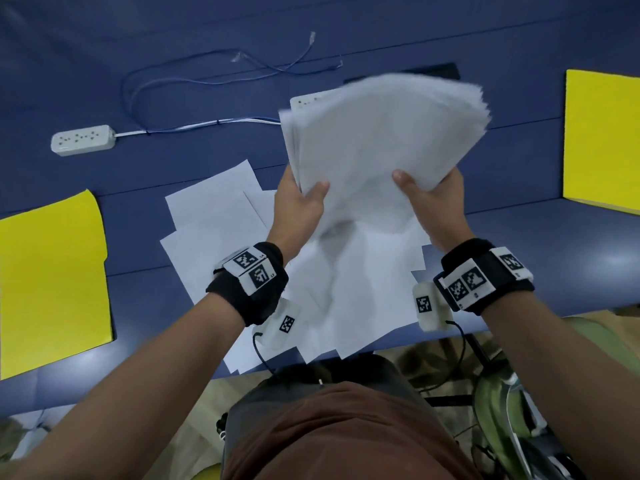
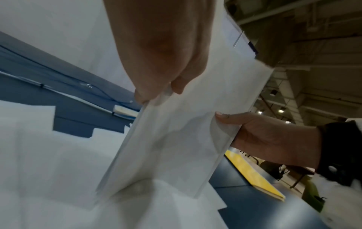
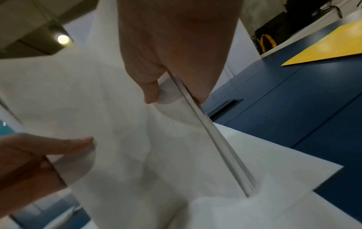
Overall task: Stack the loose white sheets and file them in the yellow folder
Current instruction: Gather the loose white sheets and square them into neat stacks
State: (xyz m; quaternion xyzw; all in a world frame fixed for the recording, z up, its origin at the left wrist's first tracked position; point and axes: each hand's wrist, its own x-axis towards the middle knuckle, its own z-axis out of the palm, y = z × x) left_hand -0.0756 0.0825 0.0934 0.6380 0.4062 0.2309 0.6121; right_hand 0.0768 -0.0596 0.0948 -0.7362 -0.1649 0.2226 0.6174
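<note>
A stack of white sheets [image 1: 381, 133] stands tilted above the blue table [image 1: 519, 237], blurred at its top. My left hand [image 1: 304, 199] grips its left edge, thumb on the front. My right hand [image 1: 422, 192] grips the right edge the same way. In the left wrist view the left hand [image 2: 156, 86] pinches the stack [image 2: 172, 147], whose lower edge meets the loose sheets [image 2: 49, 170]. The right wrist view shows the right hand [image 3: 154, 86] clamped on the stack's edge [image 3: 205, 124]. More loose sheets [image 1: 214, 216] lie spread beneath. One yellow folder [image 1: 52, 278] lies left, another [image 1: 602, 140] right.
A white power strip [image 1: 83, 139] with its cord and a thin blue cable [image 1: 194, 69] lie at the back left of the table. A second power strip [image 1: 304, 100] peeks out behind the stack. The table's near edge runs just in front of my body.
</note>
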